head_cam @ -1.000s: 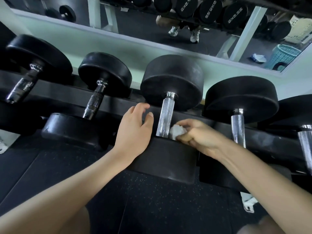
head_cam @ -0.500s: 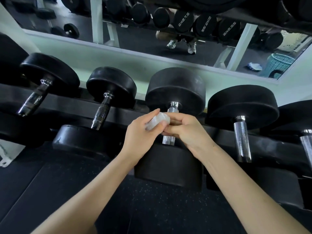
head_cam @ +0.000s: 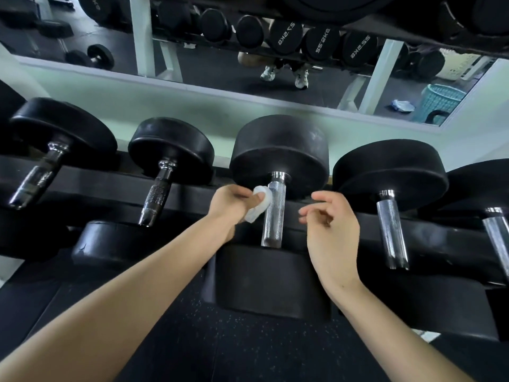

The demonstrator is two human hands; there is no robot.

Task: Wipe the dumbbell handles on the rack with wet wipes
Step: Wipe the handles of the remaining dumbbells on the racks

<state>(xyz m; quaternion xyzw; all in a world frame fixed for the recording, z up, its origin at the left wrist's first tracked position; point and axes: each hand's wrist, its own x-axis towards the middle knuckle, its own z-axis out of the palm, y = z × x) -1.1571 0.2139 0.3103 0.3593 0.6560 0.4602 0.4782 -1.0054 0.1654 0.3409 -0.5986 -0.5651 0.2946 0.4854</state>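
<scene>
A row of black dumbbells lies on the dark rack (head_cam: 429,238), chrome handles pointing toward me. The middle dumbbell handle (head_cam: 274,216) is bare and shiny. My left hand (head_cam: 234,202) holds a crumpled white wet wipe (head_cam: 259,204) against the upper left side of that handle. To the right of the handle my right hand (head_cam: 330,224) hovers with fingers loosely curled, holding nothing and touching nothing.
Neighbouring handles stand to the left (head_cam: 155,198) and right (head_cam: 391,230) of the middle one. A mirror (head_cam: 220,64) runs along the wall behind the rack; it reflects a teal basket (head_cam: 443,100). Dark speckled floor lies below.
The wipe passed from my right hand to my left. My right hand let go and drew away to the right of the handle. The view tilted upward.
</scene>
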